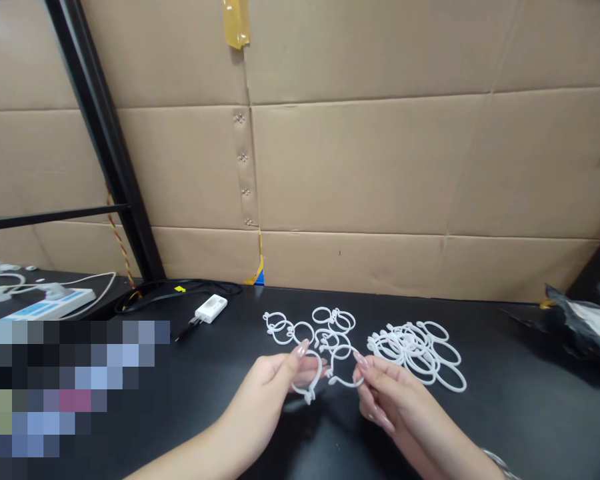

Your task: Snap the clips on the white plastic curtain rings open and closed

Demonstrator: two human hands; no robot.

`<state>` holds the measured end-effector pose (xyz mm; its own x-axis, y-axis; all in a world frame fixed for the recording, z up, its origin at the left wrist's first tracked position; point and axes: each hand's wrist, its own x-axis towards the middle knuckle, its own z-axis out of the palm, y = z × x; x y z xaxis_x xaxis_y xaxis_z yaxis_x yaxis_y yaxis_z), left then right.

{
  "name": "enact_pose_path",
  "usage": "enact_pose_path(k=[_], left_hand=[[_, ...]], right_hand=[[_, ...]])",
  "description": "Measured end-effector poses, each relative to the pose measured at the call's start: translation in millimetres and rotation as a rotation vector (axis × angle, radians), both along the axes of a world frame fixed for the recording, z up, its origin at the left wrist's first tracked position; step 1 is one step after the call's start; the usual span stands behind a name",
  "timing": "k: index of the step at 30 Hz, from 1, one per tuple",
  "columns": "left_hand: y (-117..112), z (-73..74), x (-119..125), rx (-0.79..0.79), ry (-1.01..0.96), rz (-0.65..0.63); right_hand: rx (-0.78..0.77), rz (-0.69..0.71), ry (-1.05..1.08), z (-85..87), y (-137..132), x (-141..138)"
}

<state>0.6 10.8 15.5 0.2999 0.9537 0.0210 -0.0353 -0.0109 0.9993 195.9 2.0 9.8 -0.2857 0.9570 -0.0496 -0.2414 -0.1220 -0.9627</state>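
My left hand (280, 377) is closed around a white plastic ring (311, 385), thumb and fingers pinching it just above the black table (205, 400). My right hand (385, 393) pinches a second white ring (344, 381) at its right side. The two rings sit side by side between the hands, almost touching. Just beyond the fingers lie several loose white rings (320, 325). A denser pile of white rings (417, 352) lies to the right of them, near my right hand.
A cardboard wall (380, 167) closes off the back of the table. A small white adapter (211, 309) with black cables lies at left, beside a black metal post (105, 147). A power strip (50, 301) sits far left, a dark plastic bag (585, 320) far right.
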Motion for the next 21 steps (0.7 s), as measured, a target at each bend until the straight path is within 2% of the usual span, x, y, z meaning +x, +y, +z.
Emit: enact_pose_path(k=[2, 5, 6, 10, 13, 16, 18, 21], left_hand=[[1.5, 0.8, -2.0, 0.158, 0.194, 0.031], [8.9, -3.2, -7.8, 0.534, 0.656, 0.124], [11.8, -5.1, -9.9, 0.605, 0.736, 0.15], [16.1, -7.2, -14.0, 0.659, 0.793, 0.157], [7.8, -0.7, -9.4, 0.532, 0.628, 0.115], [-3.1, 6.2, -1.2, 0.225, 0.221, -0.021], [-8.1, 9.2, 3.2, 0.018, -0.051, -0.102], [-12.1, 12.9, 5.6, -0.183, -0.279, -0.195]], right_hand=[[-0.001, -0.037, 0.017, 0.6, 0.4, 1.1], [0.012, -0.041, 0.021, 1.1, 0.2, 2.6], [0.016, -0.032, 0.024, 1.3, 0.1, 2.7], [0.04, 0.0, 0.042, 3.3, -1.0, 2.7], [0.076, -0.001, -0.008, 5.7, -3.6, 4.7], [0.174, 0.035, -0.218, 9.3, -8.7, 7.0], [0.381, 0.071, -0.451, 12.4, -13.2, 6.5], [0.887, 0.139, -0.829, 15.7, -18.9, 2.1]])
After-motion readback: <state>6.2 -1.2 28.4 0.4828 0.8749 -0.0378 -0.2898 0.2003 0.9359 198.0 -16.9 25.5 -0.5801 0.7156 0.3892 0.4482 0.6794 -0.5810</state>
